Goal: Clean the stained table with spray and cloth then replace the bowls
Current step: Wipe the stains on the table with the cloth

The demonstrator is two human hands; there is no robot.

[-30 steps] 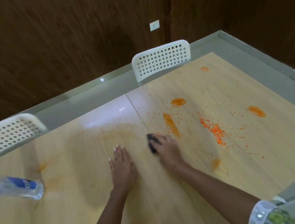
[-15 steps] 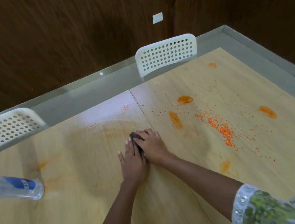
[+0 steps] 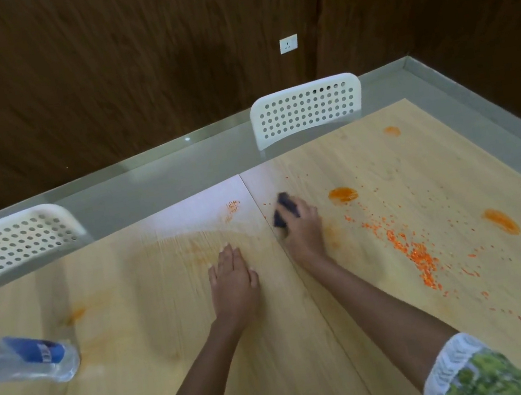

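Item: dark cloth [image 3: 286, 212] gripped under our right hand [image 3: 302, 229]; orange stains [image 3: 342, 194] lie just rightward, nearer it than our flat, empty left hand [image 3: 234, 284].

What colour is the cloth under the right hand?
Dark, navy to near-black, the cloth shows past the right hand in the head view.

On the desk [image 3: 143, 372] the left hand [image 3: 233, 282] lies flat near the middle, with the right hand [image 3: 302, 228] at its 2 o'clock, on a cloth [image 3: 285, 210]. A spray bottle [image 3: 20, 358] lies on its side at 9 o'clock by the desk's left edge, while scattered crumbs [image 3: 413, 251] and smears spread at 3 o'clock. Two chairs [image 3: 306, 107] stand behind the far edge, at 10 and 1 o'clock.
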